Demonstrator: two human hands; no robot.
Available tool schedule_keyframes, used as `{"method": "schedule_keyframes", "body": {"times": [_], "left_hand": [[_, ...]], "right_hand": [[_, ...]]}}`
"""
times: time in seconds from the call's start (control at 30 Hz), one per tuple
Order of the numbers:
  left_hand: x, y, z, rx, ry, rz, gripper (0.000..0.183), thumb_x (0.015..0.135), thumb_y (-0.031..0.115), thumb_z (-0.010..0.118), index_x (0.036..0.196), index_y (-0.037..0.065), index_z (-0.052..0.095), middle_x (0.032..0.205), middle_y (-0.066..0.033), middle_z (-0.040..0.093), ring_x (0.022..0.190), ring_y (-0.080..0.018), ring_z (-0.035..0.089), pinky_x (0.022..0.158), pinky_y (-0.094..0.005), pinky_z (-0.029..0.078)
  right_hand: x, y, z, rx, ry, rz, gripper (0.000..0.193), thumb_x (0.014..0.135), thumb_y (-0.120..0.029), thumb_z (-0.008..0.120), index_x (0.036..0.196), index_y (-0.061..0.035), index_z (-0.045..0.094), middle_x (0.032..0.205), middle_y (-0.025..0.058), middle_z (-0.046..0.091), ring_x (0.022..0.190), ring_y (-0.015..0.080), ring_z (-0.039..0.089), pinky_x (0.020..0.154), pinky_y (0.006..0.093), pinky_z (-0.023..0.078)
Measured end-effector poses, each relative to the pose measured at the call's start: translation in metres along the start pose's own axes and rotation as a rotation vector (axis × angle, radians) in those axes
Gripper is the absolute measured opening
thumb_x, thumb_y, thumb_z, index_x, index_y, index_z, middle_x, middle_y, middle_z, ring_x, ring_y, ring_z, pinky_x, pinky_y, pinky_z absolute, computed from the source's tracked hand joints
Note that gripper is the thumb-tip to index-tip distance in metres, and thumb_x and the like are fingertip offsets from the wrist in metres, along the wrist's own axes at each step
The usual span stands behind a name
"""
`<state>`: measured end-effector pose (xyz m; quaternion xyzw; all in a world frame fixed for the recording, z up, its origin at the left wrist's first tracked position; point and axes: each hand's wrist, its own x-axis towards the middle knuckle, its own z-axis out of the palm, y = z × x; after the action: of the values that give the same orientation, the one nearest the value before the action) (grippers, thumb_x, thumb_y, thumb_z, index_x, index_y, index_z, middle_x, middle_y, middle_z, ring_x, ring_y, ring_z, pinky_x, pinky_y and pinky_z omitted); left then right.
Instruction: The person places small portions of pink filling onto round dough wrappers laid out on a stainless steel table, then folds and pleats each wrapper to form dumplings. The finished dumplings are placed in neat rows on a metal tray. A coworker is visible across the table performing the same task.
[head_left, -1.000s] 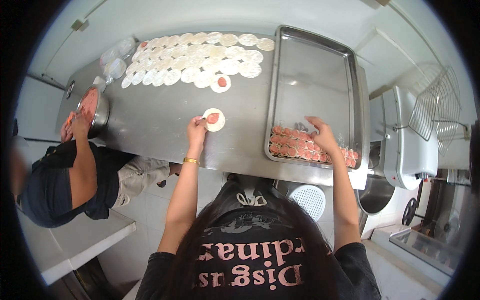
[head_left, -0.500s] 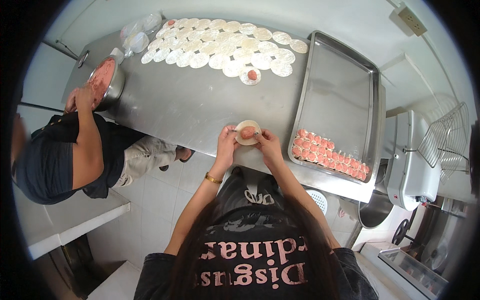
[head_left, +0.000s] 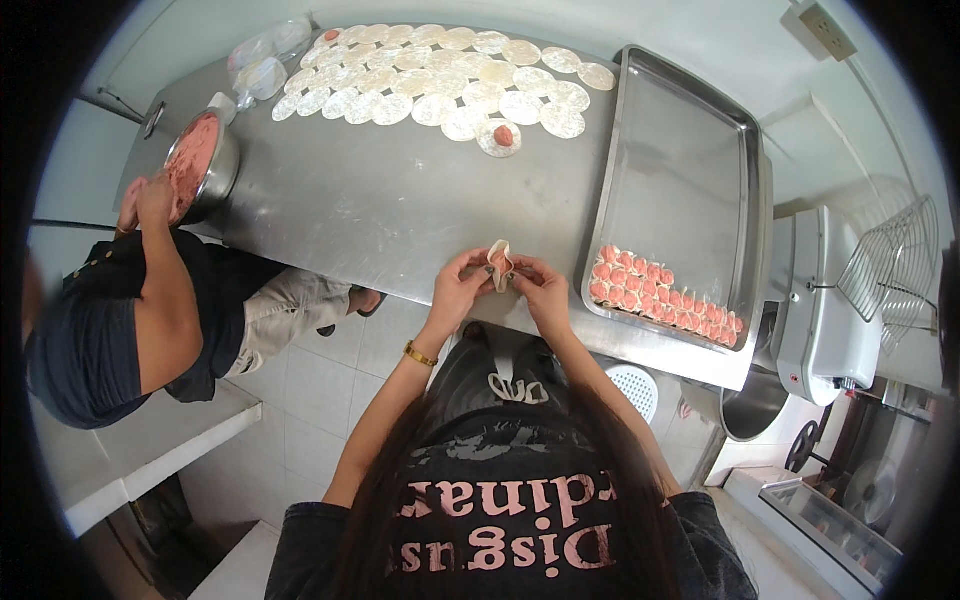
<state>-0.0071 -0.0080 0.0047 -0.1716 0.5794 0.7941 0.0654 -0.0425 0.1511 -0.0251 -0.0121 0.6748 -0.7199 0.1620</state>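
Between both hands, above the near edge of the steel table [head_left: 380, 200], is a dumpling wrapper [head_left: 501, 249] folded upward around pink meat filling. My left hand [head_left: 463, 284] pinches its left side, and my right hand [head_left: 541, 285] grips the right side. Pink filling shows in the gap between the raised wrapper sides. Farther back lies a flat round wrapper with a lump of filling [head_left: 502, 135]. Behind it, rows of pale round wrappers [head_left: 410, 82] cover the back of the table. To my right, filled dumplings [head_left: 640, 290] sit packed in the near end of a metal tray [head_left: 606, 190].
At the left, a co-worker [head_left: 150, 310] has both hands at a steel bowl of pink filling [head_left: 200, 165]. Plastic bags [head_left: 262, 75] lie at the back left corner. A white machine [head_left: 825, 300] with a wire guard stands beyond the tray. A perforated white stool [head_left: 632, 390] is below the table.
The wrapper was spread flat and round with filling in its middle; now its sides are drawn up and inward by both hands. The view has shifted slightly.
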Motion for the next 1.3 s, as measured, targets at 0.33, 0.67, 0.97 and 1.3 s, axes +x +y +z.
{"method": "schedule_keyframes", "body": {"times": [0.33, 0.67, 0.97, 1.3], "left_hand": [[-0.002, 0.001, 0.0, -0.12, 0.006, 0.099, 0.01, 0.093, 0.004, 0.055, 0.102, 0.001, 0.054, 0.105, -0.0057, 0.057, 0.097, -0.0141, 0.059, 0.086, -0.03, 0.054], [-0.017, 0.009, 0.01, -0.202, -0.04, 0.06, 0.02, 0.089, 0.0, 0.057, 0.109, 0.002, 0.054, 0.114, -0.007, 0.056, 0.102, -0.0126, 0.057, 0.086, -0.0287, 0.053], [-0.007, -0.021, 0.013, 0.406, 0.077, 0.259, 0.009, 0.077, -0.002, 0.069, 0.084, -0.005, 0.063, 0.11, -0.0131, 0.064, 0.086, -0.0159, 0.066, 0.075, -0.0274, 0.054], [-0.008, -0.019, 0.023, 0.517, -0.026, 0.196, 0.014, 0.077, -0.006, 0.069, 0.086, -0.003, 0.059, 0.106, -0.0112, 0.065, 0.089, -0.0178, 0.067, 0.077, -0.0285, 0.055]], "right_hand": [[-0.007, -0.035, 0.004, 0.344, 0.031, 0.055, 0.029, 0.084, 0.002, 0.063, 0.112, 0.0037, 0.056, 0.099, 0.0068, 0.065, 0.09, 0.0142, 0.064, 0.084, 0.025, 0.05], [-0.005, -0.033, -0.013, -0.089, 0.049, 0.108, 0.016, 0.082, 0.004, 0.064, 0.098, 0.0036, 0.064, 0.089, 0.0038, 0.067, 0.086, 0.0102, 0.062, 0.079, 0.0234, 0.05], [-0.014, -0.027, -0.023, -0.453, -0.074, -0.241, 0.032, 0.071, 0.005, 0.067, 0.103, 0.0019, 0.064, 0.094, 0.0097, 0.065, 0.081, 0.0189, 0.066, 0.079, 0.029, 0.053], [-0.005, -0.018, -0.033, -0.547, -0.125, -0.206, 0.033, 0.072, 0.01, 0.058, 0.103, 0.0011, 0.063, 0.099, 0.0137, 0.068, 0.089, 0.0224, 0.068, 0.078, 0.0307, 0.054]]}}
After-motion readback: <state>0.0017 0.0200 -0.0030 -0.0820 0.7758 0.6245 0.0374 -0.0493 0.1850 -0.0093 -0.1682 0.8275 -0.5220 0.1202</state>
